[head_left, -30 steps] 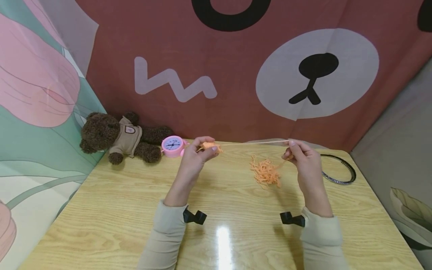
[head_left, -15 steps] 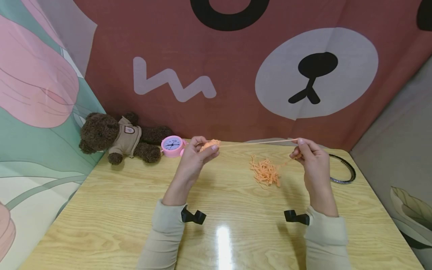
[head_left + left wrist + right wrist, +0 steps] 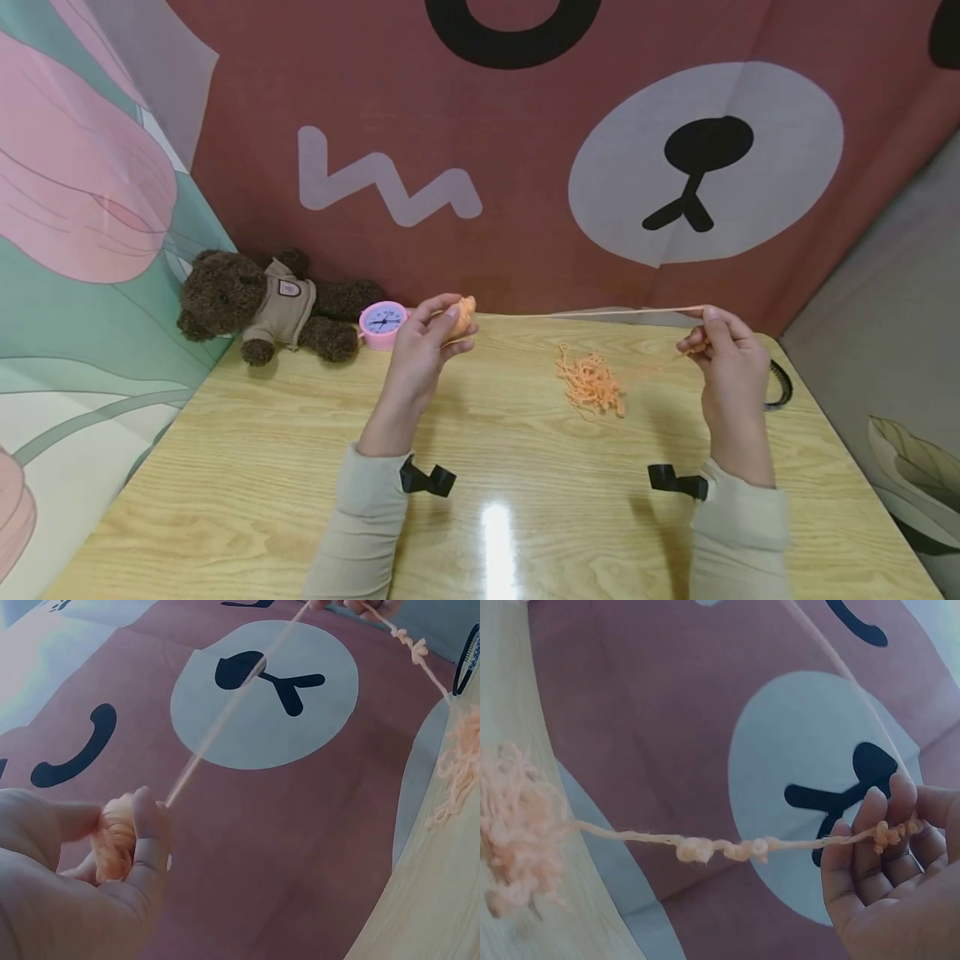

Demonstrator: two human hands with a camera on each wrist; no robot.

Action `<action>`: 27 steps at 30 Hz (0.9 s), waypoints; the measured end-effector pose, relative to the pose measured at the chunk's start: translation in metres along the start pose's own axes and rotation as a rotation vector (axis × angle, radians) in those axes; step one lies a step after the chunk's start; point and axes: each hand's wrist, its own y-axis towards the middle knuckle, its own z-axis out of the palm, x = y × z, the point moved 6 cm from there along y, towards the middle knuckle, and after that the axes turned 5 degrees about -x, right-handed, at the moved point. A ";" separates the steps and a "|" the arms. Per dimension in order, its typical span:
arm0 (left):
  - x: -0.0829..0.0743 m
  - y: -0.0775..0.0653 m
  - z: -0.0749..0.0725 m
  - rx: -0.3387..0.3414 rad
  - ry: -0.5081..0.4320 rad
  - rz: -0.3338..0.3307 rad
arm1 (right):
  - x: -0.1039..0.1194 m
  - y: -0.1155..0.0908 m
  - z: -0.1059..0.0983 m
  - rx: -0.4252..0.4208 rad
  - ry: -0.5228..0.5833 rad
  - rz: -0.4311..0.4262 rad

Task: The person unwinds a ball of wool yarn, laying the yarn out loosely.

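Observation:
My left hand (image 3: 420,346) grips a small wound ball of orange yarn (image 3: 114,840) between thumb and fingers. From the ball a taut yarn strand (image 3: 592,314) runs across to my right hand (image 3: 731,358), whose thumb and forefinger pinch it. The strand leaves the right hand again below, with small knotted kinks (image 3: 697,849) along it, and leads down to a loose orange yarn heap (image 3: 591,383) on the table. Both hands are raised above the table's far part, well apart. A tangled bit of yarn (image 3: 889,835) lies against the right fingers.
A brown teddy bear (image 3: 281,304) lies at the back left of the wooden table (image 3: 555,500). Beside it stands a pink alarm clock (image 3: 382,325), close to the left hand. A dark headband (image 3: 782,385) lies behind the right hand, partly hidden. A printed cloth hangs behind.
My right hand has moved right, lengthening the strand between the hands and covering more of the headband. The left hand has turned the yarn ball more upright. The heap stays put.

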 end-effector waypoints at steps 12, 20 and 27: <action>0.000 0.003 -0.006 -0.086 0.026 0.012 | 0.005 0.008 -0.026 -0.139 0.230 0.040; -0.005 0.005 -0.013 -0.096 -0.076 0.039 | 0.004 0.011 -0.038 -0.194 0.287 0.048; -0.004 0.002 -0.009 -0.031 -0.031 -0.003 | 0.001 0.012 -0.043 -0.254 0.088 0.101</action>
